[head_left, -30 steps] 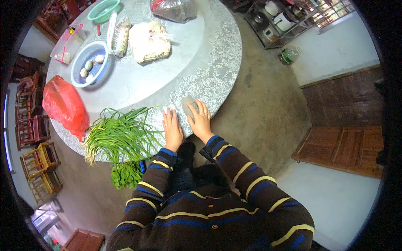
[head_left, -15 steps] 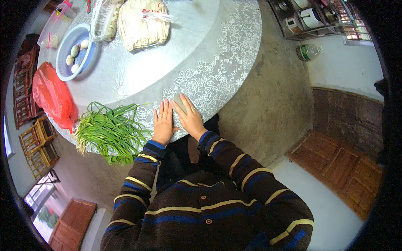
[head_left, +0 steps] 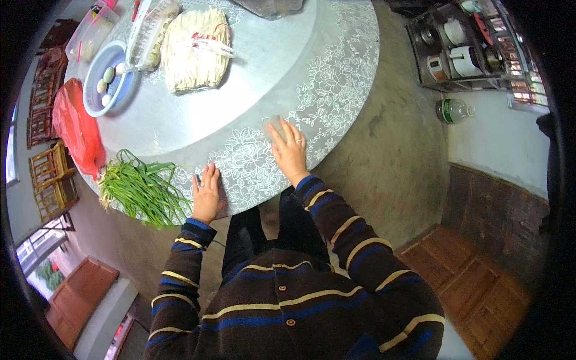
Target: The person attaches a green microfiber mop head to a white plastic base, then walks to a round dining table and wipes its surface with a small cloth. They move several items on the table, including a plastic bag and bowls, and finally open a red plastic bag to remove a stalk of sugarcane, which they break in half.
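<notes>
My left hand [head_left: 207, 195] rests at the near edge of the round table [head_left: 240, 159], fingers stretched out and holding nothing. Just left of it lies a bunch of long, thin green vegetables [head_left: 144, 189] with pale root ends. Farther right, my right hand [head_left: 290, 151] reaches over the white-flowered cover, fingers apart and fingertips on or just above it. A pack of pale flat noodles [head_left: 195, 57] with a red-and-white tie lies beyond both hands. A light-blue basin [head_left: 90, 84] holding several eggs [head_left: 108, 75] stands at the far left.
A red plastic bag [head_left: 77, 126] lies at the left table edge. Near the basin are a long clear package [head_left: 150, 45] and a clear plastic box [head_left: 90, 36]. A dark bag [head_left: 270, 6] sits at the far edge of view. A shelf rack [head_left: 456, 54] and clear bottle [head_left: 453, 111] stand right.
My hands, side by side before, have moved apart: the left went left and nearer the edge, the right went right and farther out. The view shifted, bringing the dark bag into sight.
</notes>
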`<state>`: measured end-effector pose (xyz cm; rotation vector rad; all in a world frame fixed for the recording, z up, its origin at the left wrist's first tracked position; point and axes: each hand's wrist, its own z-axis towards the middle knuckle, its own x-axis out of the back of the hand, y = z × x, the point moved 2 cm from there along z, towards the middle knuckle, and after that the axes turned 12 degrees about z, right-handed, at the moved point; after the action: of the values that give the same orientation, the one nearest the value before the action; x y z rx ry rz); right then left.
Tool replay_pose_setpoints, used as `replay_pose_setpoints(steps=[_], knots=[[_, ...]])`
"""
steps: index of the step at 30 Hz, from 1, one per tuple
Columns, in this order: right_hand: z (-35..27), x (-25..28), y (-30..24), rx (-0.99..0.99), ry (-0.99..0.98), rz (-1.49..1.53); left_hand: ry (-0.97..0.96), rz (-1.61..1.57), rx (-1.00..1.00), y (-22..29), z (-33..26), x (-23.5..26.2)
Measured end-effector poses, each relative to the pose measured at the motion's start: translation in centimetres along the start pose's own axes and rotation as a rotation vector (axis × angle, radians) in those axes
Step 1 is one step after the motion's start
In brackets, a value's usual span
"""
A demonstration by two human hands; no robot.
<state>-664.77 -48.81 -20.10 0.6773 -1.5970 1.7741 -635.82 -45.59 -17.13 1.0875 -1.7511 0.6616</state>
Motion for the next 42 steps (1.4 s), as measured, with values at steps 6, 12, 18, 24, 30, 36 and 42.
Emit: replay_pose_setpoints(steps=[6, 12, 18, 24, 30, 36, 42], knots=[[2.6, 4.8, 6.1, -0.029, 0.074, -0.015, 0.025, -0.096, 0.323, 3.9, 2.7, 1.4], [2.8, 5.4, 6.6, -0.011, 0.008, -0.030, 0.201, -0.153, 0.272, 13.5, 7.4, 2.7], [-0.1, 4.6, 3.9, 0.249, -0.149, 0.087, 0.109, -0.194, 0.369, 17.7, 10.3, 3.2], [0.6, 5.0, 4.9, 0.314, -0.169, 0.058, 0.091, -0.101, 0.306, 17.5, 10.7, 4.3], [1.4, 5.9, 5.0, 0.335, -0.205, -0.035, 0.204, 0.224, 0.228, 17.6, 12.8, 3.0], [3.2, 7.0, 6.0, 0.383, -0.232, -0.117, -0.083, -0.005, 0.207, 17.2, 13.0, 3.4], [7.3, 9.0, 9.5, 0.371, -0.208, -0.156, -0.053, -0.039, 0.219, 17.3, 13.1, 4.2]])
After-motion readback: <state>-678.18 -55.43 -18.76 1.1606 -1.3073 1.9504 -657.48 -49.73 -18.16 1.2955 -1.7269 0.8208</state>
